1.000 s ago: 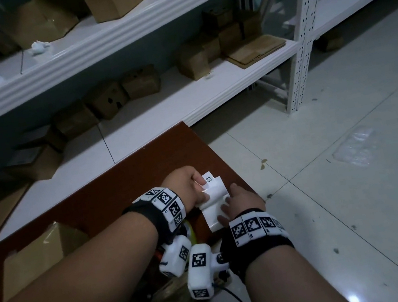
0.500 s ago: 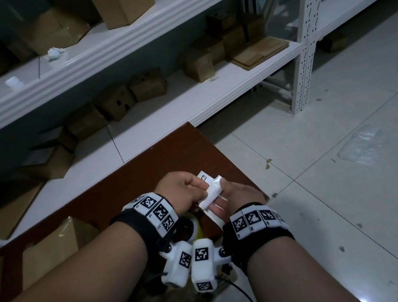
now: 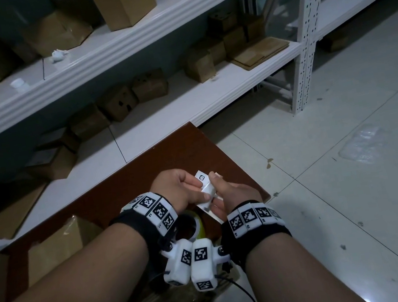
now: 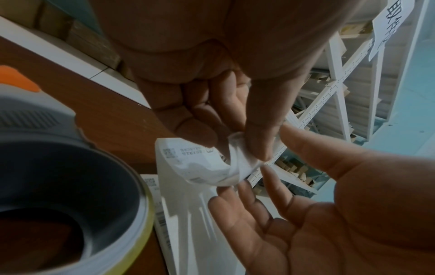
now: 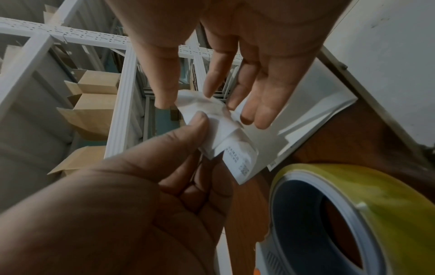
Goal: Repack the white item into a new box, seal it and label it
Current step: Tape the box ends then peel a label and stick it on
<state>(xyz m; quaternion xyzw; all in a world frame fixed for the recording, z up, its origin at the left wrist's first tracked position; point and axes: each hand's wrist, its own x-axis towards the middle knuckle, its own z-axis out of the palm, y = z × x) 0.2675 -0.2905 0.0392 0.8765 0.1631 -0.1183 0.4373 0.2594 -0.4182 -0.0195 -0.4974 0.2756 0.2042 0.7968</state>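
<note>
A small white printed label [image 3: 205, 183] is held curled up above the right corner of the brown table [image 3: 143, 171]. My left hand [image 3: 199, 190] pinches it between thumb and curled fingers [image 4: 259, 145]. My right hand [image 3: 214, 182] meets it from the right. Its thumb and index fingertip [image 5: 208, 93] nip the label's [image 5: 212, 115] far end, and the other fingers stay straight. A stack of white label sheets [image 5: 317, 115] lies on the table under the hands. An open cardboard box [image 3: 57, 245] stands at the table's left. No white item shows.
A yellow tape roll [image 3: 196, 227] on a grey dispenser [image 4: 35, 115] sits just behind my wrists. White shelving [image 3: 209, 95] with several cardboard boxes stands beyond the table. A tiled floor [image 3: 343, 178] lies to the right of the table's edge.
The label has come up off the sheet stack, where both hands were low a second ago. It is now curled between both hands.
</note>
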